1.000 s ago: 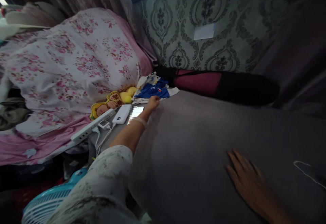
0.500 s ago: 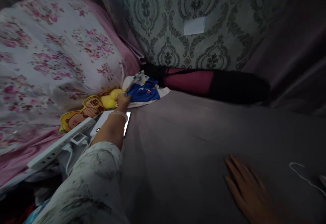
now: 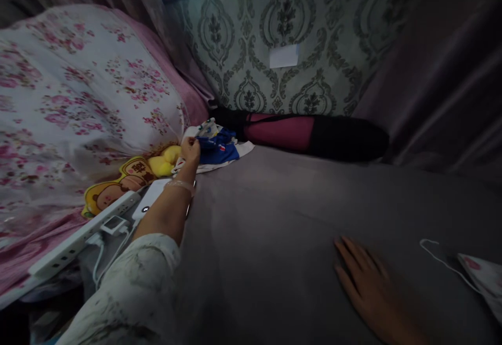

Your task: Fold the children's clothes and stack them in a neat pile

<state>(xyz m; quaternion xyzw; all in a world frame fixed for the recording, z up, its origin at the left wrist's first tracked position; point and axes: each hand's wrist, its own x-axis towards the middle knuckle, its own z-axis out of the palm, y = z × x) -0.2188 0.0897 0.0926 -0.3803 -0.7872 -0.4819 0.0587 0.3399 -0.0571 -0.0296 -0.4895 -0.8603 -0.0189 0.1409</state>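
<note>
My left hand [image 3: 191, 149] reaches far forward, its fingers closed on the near left edge of a small pile of blue and white clothes [image 3: 225, 151]. A fold of blue cloth is raised beside the fingertips. Just left of the wrist lie a yellow plush toy [image 3: 164, 162] and a yellow cushion with a bear face [image 3: 110, 196]. My forearm partly covers a white power bank [image 3: 151, 198] and a phone. My right hand [image 3: 364, 279] rests on the grey bed sheet [image 3: 266, 240], palm down, fingers spread, holding nothing.
A white power strip [image 3: 84, 235] with plugged-in chargers runs along the left edge. Behind the clothes, a long black and maroon bag [image 3: 280, 133] lies against the patterned wall. A floral curtain [image 3: 90, 89] hangs at left. A white cord [image 3: 447, 264] lies at right.
My left hand now lifts a fold of the blue cloth at the pile's left edge. The view has shifted a little up and right. My right hand stays flat on the sheet.
</note>
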